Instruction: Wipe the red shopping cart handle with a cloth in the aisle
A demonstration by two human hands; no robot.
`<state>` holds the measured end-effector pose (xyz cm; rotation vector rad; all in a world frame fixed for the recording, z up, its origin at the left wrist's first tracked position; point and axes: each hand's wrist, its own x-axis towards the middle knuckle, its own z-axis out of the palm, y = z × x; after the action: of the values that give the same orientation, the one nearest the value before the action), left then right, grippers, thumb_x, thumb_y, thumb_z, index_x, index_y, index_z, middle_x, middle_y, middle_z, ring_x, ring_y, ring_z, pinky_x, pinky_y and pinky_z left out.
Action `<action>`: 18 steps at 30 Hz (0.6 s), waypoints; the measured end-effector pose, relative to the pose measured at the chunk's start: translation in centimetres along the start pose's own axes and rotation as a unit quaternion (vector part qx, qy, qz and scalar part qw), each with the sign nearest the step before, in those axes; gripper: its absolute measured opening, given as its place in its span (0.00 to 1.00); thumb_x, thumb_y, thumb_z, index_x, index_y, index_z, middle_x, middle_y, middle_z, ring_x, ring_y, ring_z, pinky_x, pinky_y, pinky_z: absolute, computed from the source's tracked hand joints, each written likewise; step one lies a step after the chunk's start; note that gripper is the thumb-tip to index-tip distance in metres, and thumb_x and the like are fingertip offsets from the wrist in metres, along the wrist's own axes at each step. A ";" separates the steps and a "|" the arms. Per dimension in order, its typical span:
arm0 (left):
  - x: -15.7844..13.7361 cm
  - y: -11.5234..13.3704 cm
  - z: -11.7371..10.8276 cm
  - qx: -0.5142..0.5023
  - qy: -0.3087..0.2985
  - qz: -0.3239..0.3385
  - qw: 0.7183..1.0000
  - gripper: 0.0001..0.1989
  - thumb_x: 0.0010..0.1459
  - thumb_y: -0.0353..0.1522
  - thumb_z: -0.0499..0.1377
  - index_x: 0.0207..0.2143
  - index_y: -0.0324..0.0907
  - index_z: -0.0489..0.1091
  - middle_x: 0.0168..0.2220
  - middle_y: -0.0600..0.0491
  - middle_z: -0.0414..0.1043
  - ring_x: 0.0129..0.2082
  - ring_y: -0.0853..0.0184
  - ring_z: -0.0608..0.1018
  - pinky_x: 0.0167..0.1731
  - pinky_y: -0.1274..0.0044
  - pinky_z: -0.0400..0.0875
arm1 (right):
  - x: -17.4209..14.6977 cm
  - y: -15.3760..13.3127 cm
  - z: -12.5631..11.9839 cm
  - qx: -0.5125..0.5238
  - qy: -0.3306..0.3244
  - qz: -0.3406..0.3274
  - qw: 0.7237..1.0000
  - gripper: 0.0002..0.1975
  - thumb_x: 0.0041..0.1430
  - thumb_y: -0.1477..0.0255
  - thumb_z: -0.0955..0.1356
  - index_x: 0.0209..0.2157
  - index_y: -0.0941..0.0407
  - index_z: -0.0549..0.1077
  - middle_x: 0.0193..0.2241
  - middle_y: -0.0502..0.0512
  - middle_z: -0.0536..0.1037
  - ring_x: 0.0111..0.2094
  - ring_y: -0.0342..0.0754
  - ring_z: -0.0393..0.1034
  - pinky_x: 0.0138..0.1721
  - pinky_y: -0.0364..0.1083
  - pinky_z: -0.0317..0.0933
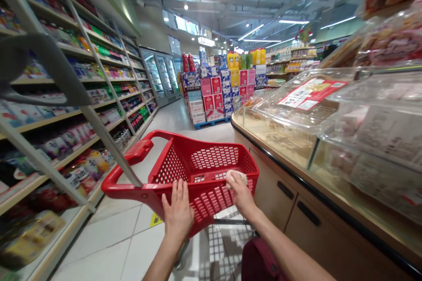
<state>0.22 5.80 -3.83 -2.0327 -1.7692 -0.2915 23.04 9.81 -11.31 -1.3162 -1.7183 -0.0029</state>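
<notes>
In front of me stands a red plastic shopping basket cart with perforated walls, and no goods show inside it. My left hand lies against the near side, its fingers stretched out over the top rim. Closer to the cart's right end, my right hand is closed on a pale crumpled cloth and presses it to the near rim. Part of the cloth is hidden under the fingers. A grey metal bar with a dark grey handle rises from the cart's left end.
Stocked shelves line the left side. A counter with clear-lidded food boxes runs close along the right. Farther ahead are stacked drink cartons on a blue pallet and glass-door fridges. White floor tiles lie below.
</notes>
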 end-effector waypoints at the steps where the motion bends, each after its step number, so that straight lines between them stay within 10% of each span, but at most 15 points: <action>1: -0.1 -0.2 0.1 0.006 0.003 0.006 1.000 0.30 0.48 0.29 0.46 0.56 0.33 0.50 0.60 0.44 0.46 0.60 0.59 0.49 0.55 0.55 0.41 | 0.2 -0.1 0.1 0.005 -0.001 -0.012 1.000 0.28 0.46 0.86 0.55 0.48 0.55 0.68 0.52 0.57 0.64 0.54 0.48 0.55 0.53 0.53 0.53; 7: -0.3 -0.2 0.7 0.020 0.018 0.018 0.999 0.30 0.48 0.29 0.48 0.56 0.37 0.53 0.59 0.43 0.47 0.60 0.57 0.50 0.54 0.55 0.45 | 0.3 4.2 -2.7 -0.049 0.092 0.148 0.984 0.25 0.48 0.83 0.56 0.46 0.56 0.69 0.50 0.59 0.67 0.52 0.52 0.59 0.50 0.57 0.56; 14: -0.4 0.0 1.1 0.027 0.028 0.015 0.999 0.31 0.47 0.31 0.51 0.56 0.40 0.53 0.59 0.42 0.48 0.59 0.56 0.50 0.53 0.54 0.45 | 0.0 -1.5 1.1 0.009 0.015 -0.030 0.999 0.30 0.46 0.87 0.56 0.49 0.52 0.66 0.52 0.55 0.65 0.54 0.48 0.56 0.52 0.53 0.56; 18: -0.6 0.1 0.4 0.026 0.020 0.020 0.999 0.30 0.48 0.29 0.49 0.56 0.41 0.53 0.60 0.44 0.48 0.60 0.58 0.49 0.54 0.55 0.44 | 0.6 2.1 -1.3 -0.036 0.059 0.065 0.995 0.23 0.50 0.83 0.57 0.47 0.56 0.69 0.49 0.59 0.67 0.52 0.51 0.59 0.51 0.55 0.55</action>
<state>0.19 5.41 -4.50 -2.0096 -1.6929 -0.2680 25.52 10.49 -11.19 -1.4507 -1.5432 -0.0683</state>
